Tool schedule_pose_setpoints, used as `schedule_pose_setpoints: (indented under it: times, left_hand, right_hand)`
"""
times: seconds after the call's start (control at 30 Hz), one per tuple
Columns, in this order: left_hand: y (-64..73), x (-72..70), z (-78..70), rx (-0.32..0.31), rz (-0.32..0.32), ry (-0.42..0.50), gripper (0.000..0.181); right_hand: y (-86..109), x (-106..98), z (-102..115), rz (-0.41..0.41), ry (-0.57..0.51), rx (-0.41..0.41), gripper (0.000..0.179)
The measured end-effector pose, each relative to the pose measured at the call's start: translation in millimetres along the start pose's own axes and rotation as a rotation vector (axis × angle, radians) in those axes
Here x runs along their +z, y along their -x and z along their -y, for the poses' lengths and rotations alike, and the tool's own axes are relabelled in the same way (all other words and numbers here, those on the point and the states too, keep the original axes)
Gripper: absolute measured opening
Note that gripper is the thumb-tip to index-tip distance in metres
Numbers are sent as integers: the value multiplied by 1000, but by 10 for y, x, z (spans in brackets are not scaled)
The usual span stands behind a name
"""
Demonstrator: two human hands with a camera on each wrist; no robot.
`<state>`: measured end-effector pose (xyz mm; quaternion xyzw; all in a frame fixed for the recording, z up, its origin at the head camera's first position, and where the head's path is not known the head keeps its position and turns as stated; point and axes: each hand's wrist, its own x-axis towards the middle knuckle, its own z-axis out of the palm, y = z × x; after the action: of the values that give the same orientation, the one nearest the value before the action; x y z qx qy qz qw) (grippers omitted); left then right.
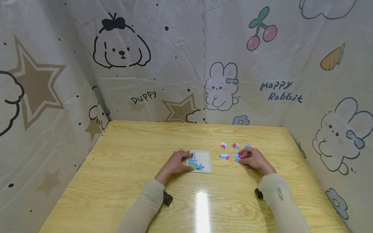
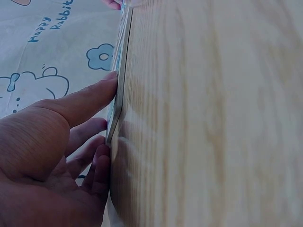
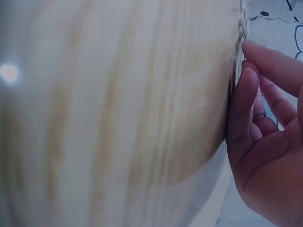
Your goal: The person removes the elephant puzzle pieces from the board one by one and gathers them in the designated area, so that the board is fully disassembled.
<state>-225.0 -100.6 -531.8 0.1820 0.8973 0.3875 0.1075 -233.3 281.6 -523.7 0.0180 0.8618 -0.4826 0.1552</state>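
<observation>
A square, pale-framed puzzle tray (image 1: pixel 206 161) lies on the table with blue, green and yellow pieces joined along its left and front sides. My left hand (image 1: pixel 175 163) holds this tray by its left side, thumb at the front edge and fingers at the back left. In the left wrist view, the thumb (image 2: pixel 97 97) rests against the tray's thin edge (image 2: pixel 122 78). Over to the right, my right hand (image 1: pixel 254 159) pinches a blue puzzle piece (image 1: pixel 236 157) at table level. Its fingertips (image 3: pixel 250 49) sit close together in the right wrist view, partly hiding the piece.
Several loose pieces lie right of the tray: a pink-and-white piece (image 1: pixel 223 145), a red one (image 1: pixel 234 146), a pale blue one (image 1: pixel 224 156), and a blue one (image 1: pixel 248 145) behind the right hand. Printed curtains (image 1: pixel 180 64) stand around the wooden table (image 1: pixel 131 145).
</observation>
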Motion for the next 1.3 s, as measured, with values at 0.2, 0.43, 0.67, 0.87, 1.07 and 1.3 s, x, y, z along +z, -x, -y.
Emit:
schedule_pose_setpoints:
  times: [0.2,0.43,0.67,0.87,1.07,1.3]
  left_hand:
    - [13,-2,-18,-18,0,3,66]
    - [7,4,-19,-23,6,0,66]
    - [1,11,-8,-25,8,-14,66]
    - [-3,8,-9,-27,6,-14,66]
    - [-4,4,-8,-24,9,-24,66]
    - [-5,8,4,-16,11,-21,66]
  right_hand:
    - [20,19,28,-7,11,0,36]
    - [46,16,45,-15,31,8,37]
    - [32,12,28,-10,25,-2,37]
    - [33,16,54,-26,37,7,36]
    - [51,85,156,-27,-2,-31,35]
    - [52,351,334,45,-100,-89,33]
